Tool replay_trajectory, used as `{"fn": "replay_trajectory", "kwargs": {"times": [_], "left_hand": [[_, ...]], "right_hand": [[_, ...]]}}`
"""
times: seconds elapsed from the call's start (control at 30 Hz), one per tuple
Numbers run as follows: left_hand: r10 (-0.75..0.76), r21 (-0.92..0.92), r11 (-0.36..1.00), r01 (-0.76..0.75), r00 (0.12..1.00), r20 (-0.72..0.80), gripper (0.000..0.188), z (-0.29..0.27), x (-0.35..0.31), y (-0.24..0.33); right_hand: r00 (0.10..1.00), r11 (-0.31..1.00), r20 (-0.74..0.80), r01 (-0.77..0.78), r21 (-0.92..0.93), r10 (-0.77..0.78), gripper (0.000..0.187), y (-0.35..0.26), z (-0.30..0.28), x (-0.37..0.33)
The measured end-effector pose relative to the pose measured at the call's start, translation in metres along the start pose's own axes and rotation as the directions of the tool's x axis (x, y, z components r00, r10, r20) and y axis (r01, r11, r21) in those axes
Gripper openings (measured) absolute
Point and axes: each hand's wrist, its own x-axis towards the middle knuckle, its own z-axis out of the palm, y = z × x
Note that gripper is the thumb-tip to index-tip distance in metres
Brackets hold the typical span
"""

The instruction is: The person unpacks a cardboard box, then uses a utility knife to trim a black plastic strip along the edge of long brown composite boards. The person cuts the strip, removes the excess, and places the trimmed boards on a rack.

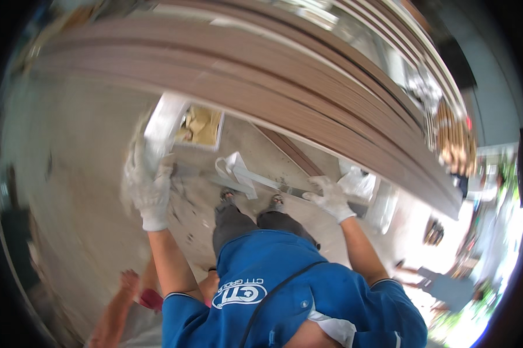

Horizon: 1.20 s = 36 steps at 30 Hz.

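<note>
My left hand, in a white work glove, is closed around a long, pale, glossy piece that looks like plastic wrap. Motion blurs both, and the exact kind is hard to tell. The far end of this piece reaches the near edge of the brown boards, long grooved planks lying across the view. On the right, my gloved right hand hangs with its fingers apart and nothing visible in them. It is below the boards' near edge, close to a clear plastic bag.
Beneath the boards stands a white box with yellowish scraps. A white strap and a brown plank lie on the floor near my feet. At lower left shows another person's hand; a person in grey is at right.
</note>
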Motion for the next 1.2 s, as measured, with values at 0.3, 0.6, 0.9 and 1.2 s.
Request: {"fn": "replay_trajectory", "kwargs": {"times": [0.3, 0.6, 0.9, 1.2], "left_hand": [[-0.307, -0.076, 0.952, 0.298, 0.935, -0.179, 0.079, 0.130, -0.088, -0.123], [-0.515, 0.243, 0.856, 0.455, 0.721, 0.464, 0.082, 0.403, -0.318, -0.207], [-0.448, 0.355, 0.893, 0.275, 0.596, 0.666, 0.085, 0.603, -0.388, -0.213], [-0.502, 0.438, 0.862, 0.254, 0.548, 0.670, 0.088, 0.700, -0.443, -0.233]], "right_hand": [[0.790, 0.943, 0.605, -0.267, 0.197, 0.097, 0.097, 0.157, 0.212, 0.190], [0.884, 0.937, 0.318, -0.300, -0.178, 0.343, 0.108, 0.365, 0.379, 0.299], [0.895, 0.906, 0.216, -0.332, -0.264, 0.391, 0.127, 0.458, 0.449, 0.330], [0.933, 0.946, 0.253, -0.187, -0.265, 0.255, 0.141, 0.516, 0.517, 0.395]]}}
